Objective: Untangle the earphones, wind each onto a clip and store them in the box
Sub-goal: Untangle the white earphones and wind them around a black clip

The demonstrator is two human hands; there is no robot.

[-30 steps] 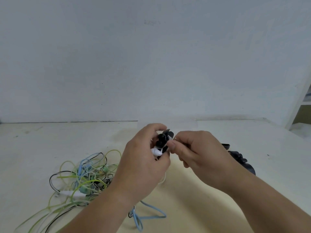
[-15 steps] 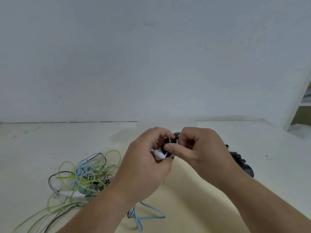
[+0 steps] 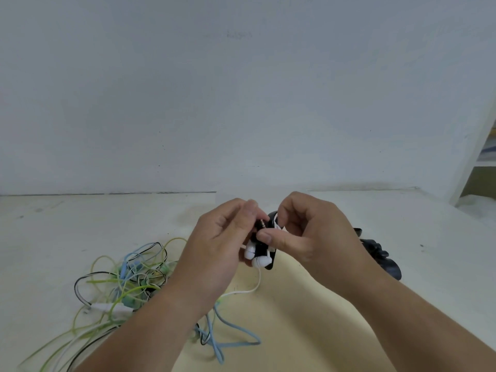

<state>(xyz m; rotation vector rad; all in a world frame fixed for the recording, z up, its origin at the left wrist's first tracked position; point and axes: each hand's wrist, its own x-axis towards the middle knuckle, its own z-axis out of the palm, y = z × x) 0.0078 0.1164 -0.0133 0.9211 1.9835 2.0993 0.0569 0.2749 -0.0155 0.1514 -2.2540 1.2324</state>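
Nearest me, a loose blue cord (image 3: 230, 342) loops on the surface (image 3: 53, 224) under the person's forearms. To its left sits the tangle of earphones (image 3: 128, 277), green, blue, black and white leads knotted together and not yet sorted. A cream sheet (image 3: 295, 323) lies beneath the working area.

Above it, both hands meet in the air, held up close, I'd guess so the fine cord can be seen and kept taut. The left hand (image 3: 214, 251) curls round a black clip (image 3: 270, 262) from the side and steadies it. The white earbuds (image 3: 257, 260) hang at the clip's lower edge and a white cord (image 3: 255, 287) trails from them down to the sheet. The right hand (image 3: 314, 237) pinches the clip's upper part between thumb and bent forefinger, where a small plug seems to sit. It looks like the winding of this pair is near its end, with a last length left to take up.

Just behind the right wrist lies a heap of spare clips (image 3: 381, 259), handy for the next pair. Further back is a plain wall (image 3: 241, 103), with a shelf (image 3: 483, 162) at the far right. I see no box.
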